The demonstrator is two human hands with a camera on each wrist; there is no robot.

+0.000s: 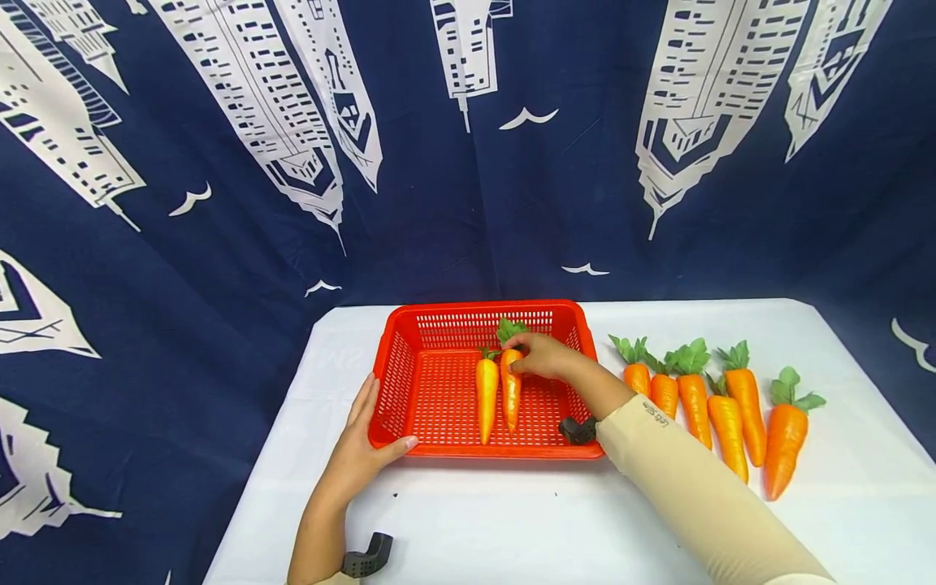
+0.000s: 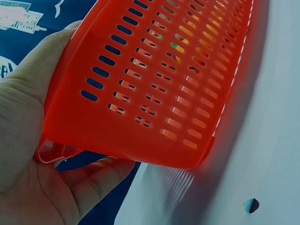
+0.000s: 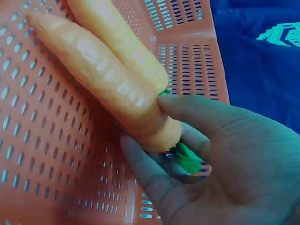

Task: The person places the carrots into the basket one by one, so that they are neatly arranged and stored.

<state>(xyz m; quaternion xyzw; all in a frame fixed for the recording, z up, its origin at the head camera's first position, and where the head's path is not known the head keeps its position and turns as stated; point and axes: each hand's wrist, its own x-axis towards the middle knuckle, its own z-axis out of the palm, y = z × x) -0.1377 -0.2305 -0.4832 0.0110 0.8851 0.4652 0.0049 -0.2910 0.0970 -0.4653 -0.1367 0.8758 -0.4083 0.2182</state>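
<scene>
item: orange carrot [image 1: 510, 402], one, inside the basket, right of its middle; leafy end toward the far wall, tip toward the near wall. its thick end lies between thumb and fingers of the right hand; the body runs out of the grip toward the near side. whether it rests fully on the basket floor is hard to tell.

item: right hand [image 1: 544, 356], reaching in over the basket's right side, pinching that thick end, thumb on one side and fingers on the other.

item: yellow carrot [image 1: 486, 400], one, in the basket, just left of the held one and roughly alongside, leaves to the far side.

item: red basket [image 1: 483, 452], plastic, slotted walls.

item: left hand [image 1: 354, 455], at the basket's near left corner, spread wide, fingers straight along the left rim, thumb on the near rim.

item: loose carrots [image 1: 729, 426], six, orange to yellow-orange, leafy, right of the basket.

item: table [image 1: 468, 520], white-topped.

item: backdrop [image 1: 468, 219], navy cloth, white buildings and birds.
</scene>
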